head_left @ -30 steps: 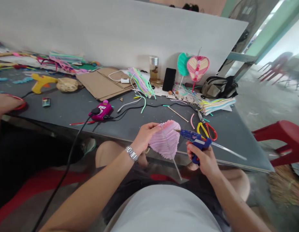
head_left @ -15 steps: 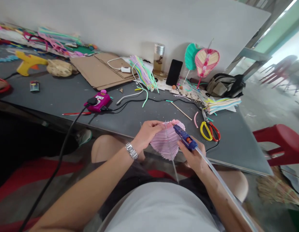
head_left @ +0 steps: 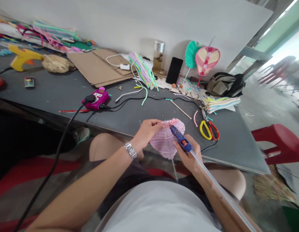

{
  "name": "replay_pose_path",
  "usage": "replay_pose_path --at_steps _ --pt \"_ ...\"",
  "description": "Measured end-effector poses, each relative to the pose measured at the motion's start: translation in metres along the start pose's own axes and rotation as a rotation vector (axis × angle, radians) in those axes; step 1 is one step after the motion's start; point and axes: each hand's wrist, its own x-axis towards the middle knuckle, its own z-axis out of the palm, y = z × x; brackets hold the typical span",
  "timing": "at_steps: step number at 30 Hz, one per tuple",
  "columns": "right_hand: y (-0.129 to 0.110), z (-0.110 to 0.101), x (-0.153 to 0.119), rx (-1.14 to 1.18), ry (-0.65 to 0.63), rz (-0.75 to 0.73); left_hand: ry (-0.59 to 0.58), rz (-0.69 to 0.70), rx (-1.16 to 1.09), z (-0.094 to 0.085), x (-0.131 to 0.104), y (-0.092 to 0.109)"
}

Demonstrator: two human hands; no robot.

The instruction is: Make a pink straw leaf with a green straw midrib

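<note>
Pinched in my left hand [head_left: 149,130] is the upper left edge of a pink pleated fan [head_left: 161,143], held at the table's front edge above my lap. A thin pale stick runs down its middle and out below. My right hand [head_left: 189,153] is closed around a blue glue gun [head_left: 181,138], whose handle is mostly hidden by the fingers. The gun's tip lies over the fan's upper middle, near the stick; whether it touches cannot be made out. From the gun's rear a long clear glue stick [head_left: 219,185] extends along my right forearm.
Scissors [head_left: 208,129] with yellow and red handles lie at right. A magenta socket box [head_left: 97,99] with black cables sits at left. Behind stand a phone [head_left: 174,70], a jar [head_left: 159,56] and two finished-looking fans [head_left: 207,61]. Bundled pastel strips [head_left: 143,71] rest near cardboard [head_left: 98,67].
My right hand has shifted the glue gun slightly left, bringing its tip closer to the fan's central stick. My left hand still grips the fan. The view has turned a little.
</note>
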Motion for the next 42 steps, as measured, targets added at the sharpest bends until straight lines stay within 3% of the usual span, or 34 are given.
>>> replay_pose_path --at_steps 14,42 --pt "0.0033 0.0045 0.0005 -0.046 0.014 -0.084 0.02 0.013 0.032 0.001 -0.002 0.0049" --pt "0.0022 0.0051 0.0012 -0.047 0.023 -0.102 0.01 0.013 0.019 0.0009 -0.0015 0.0045"
